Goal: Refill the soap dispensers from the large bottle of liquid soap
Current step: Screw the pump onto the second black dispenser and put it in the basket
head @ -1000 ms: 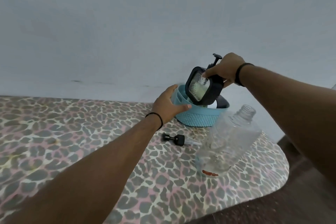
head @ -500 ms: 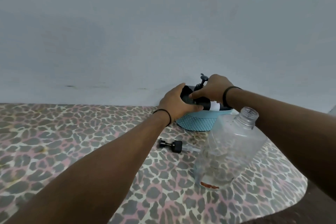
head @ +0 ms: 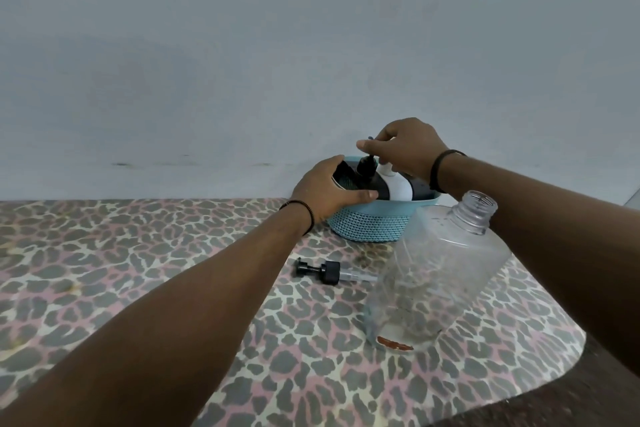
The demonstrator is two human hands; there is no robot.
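Dispensers in the blue basket [head: 367,224] at the wall, both hands on them.

The black dispenser [head: 360,185] leans in the basket, long axis tilted up toward the right hand [head: 405,149], whose fingers pinch its pump top from above. The left hand [head: 327,191] curls round the basket rim and the bottle's lower side. The large clear bottle [head: 429,274] stands uncapped, nearer the right arm; a loose pump [head: 329,272] lies beside it.

A plain pale grey-blue wall [head: 311,45] fills the upper half of the view, with a few faint dark scuff marks low down. Below it runs a counter [head: 104,270] covered in pink-and-grey leopard print, rounded at its right corner, beside dark brown floor [head: 606,385].
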